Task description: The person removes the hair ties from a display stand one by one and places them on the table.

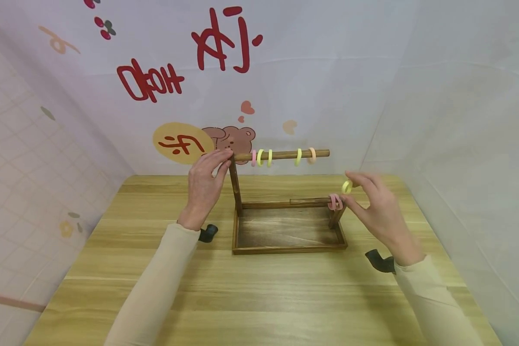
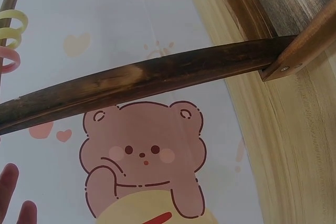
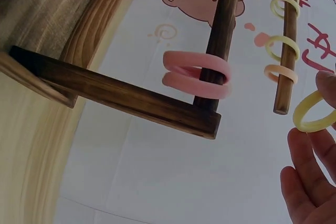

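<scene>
My right hand [image 1: 382,211] pinches a yellow ring [image 1: 347,187] between thumb and fingers, just beyond the right end of the lower bar [image 1: 310,201]. Two pink rings [image 3: 194,74] hang on that bar, close to its post. My left hand [image 1: 205,185] reaches the top of the left post [image 1: 235,185] of the wooden stand [image 1: 290,250], fingertips right at its upper end. The left wrist view catches only two of its fingertips [image 2: 8,182]. Along the upper bar [image 1: 283,155] hang a pink ring [image 1: 253,158], several yellow rings [image 1: 299,157] and an orange ring [image 1: 313,155].
The stand's shallow tray base sits on a wood-grain table [image 1: 259,298]. Behind the table hangs a white printed cloth [image 1: 328,86] with a bear picture [image 1: 235,142]. Dark wrist mounts [image 1: 379,262] show beside both sleeves.
</scene>
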Demonstrator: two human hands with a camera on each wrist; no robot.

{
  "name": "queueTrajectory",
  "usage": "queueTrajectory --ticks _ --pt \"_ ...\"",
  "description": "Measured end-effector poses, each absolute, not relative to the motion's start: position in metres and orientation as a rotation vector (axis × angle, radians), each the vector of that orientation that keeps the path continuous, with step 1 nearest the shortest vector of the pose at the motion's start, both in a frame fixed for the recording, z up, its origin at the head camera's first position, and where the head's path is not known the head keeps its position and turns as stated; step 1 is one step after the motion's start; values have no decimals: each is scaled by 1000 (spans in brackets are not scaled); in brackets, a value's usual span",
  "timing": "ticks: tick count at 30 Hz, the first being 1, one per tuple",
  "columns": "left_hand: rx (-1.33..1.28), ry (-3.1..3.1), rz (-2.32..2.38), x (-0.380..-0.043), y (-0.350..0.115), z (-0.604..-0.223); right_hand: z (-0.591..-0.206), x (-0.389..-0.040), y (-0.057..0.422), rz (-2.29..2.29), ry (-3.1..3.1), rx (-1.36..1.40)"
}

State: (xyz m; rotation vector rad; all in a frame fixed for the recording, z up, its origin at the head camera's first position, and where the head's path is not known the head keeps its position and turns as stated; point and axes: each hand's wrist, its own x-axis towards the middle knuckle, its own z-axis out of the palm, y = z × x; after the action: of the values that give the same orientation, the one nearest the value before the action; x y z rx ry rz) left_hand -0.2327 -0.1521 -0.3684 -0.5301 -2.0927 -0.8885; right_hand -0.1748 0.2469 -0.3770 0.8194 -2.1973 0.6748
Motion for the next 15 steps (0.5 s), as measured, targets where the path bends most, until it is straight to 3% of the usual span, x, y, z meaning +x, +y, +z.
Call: queueTrajectory --ticks 15 --pt "-518 -2099 -895 -231 -151 -367 -394 -162 238 711 -2135 883"
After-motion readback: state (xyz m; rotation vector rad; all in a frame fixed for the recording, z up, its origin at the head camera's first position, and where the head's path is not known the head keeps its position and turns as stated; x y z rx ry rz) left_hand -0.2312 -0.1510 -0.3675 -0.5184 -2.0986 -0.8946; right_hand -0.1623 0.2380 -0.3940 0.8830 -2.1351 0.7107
